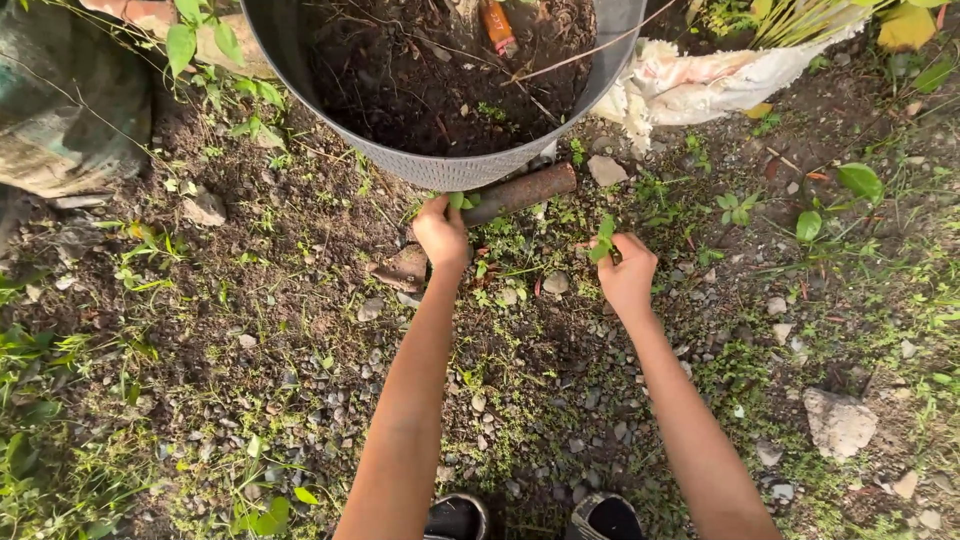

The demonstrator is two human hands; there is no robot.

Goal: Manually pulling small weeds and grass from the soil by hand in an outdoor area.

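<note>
Shoes (530, 517) nearest; left hand (441, 234) clenched on small weed (460, 200) by rusty pipe (520, 191); right hand (627, 272) pinching leafy weed (604, 238) farther right; stems soft, light, likely tear-prone; grip low at base.

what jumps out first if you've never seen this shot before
Two bare arms reach up from the bottom edge: the left hand and the right hand each pinch small green weeds on stony ground. Just above them, at top centre, sits a big grey tub of dark soil, with a rusty pipe lying at its base.
</note>
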